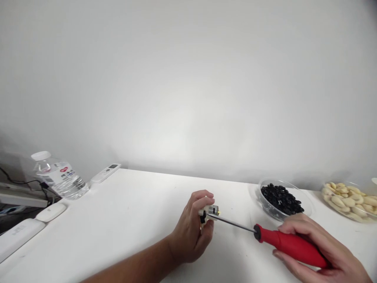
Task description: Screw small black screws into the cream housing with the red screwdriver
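My left hand (194, 228) is closed around a small motor unit (214, 210), with a silvery metal body, pale plastic and a black part showing between thumb and fingers. Wrapped about the red handle of a screwdriver (294, 244) is my right hand (321, 245). Its steel shaft points left, and the tip meets the motor unit near the black part. Whether the tip sits in a screw is too small to tell. Fingers of my left hand cover much of the unit.
Behind my right hand stands a clear bowl (266, 206) of small black pieces. Farther right is another clear container (361, 217) with cream-coloured curved pieces. A water bottle (60, 175), a white remote control (106, 173) and white devices (22, 236) line the white table's (132, 212) left edge.
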{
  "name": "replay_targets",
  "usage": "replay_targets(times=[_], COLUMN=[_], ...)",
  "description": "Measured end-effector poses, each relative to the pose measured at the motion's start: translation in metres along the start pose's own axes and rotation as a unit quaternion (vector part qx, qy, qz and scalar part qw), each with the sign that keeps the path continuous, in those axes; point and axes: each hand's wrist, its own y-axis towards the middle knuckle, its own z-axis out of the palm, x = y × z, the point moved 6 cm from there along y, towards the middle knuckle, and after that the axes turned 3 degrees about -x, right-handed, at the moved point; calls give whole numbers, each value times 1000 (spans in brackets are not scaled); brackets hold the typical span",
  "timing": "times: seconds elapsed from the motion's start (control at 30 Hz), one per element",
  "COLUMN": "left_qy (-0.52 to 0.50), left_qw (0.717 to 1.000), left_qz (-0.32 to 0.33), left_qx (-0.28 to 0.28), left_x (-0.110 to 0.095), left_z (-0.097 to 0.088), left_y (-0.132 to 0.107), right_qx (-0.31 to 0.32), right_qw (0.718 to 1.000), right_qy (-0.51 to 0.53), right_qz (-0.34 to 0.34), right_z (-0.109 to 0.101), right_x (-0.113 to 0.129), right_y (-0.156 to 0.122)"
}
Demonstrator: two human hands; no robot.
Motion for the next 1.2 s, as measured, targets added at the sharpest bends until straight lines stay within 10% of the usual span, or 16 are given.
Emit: replay_targets(times=[0.4,0.77,1.2], left_qy=[0,-6,-45], left_qw=[1000,1000,998], left_qz=[0,1,-35], left_qx=[15,11,15], left_x=[-1,-1,5], left_z=[-1,1,2], left_y=[1,3,5], right_qx=[79,60,1], right_qw=[971,998,1000], right_qy=[83,2,-14], right_qz=[211,15,-22], right_z=[36,6,0], right_x=[-28,-15,7], right_y=[-20,-4,-2])
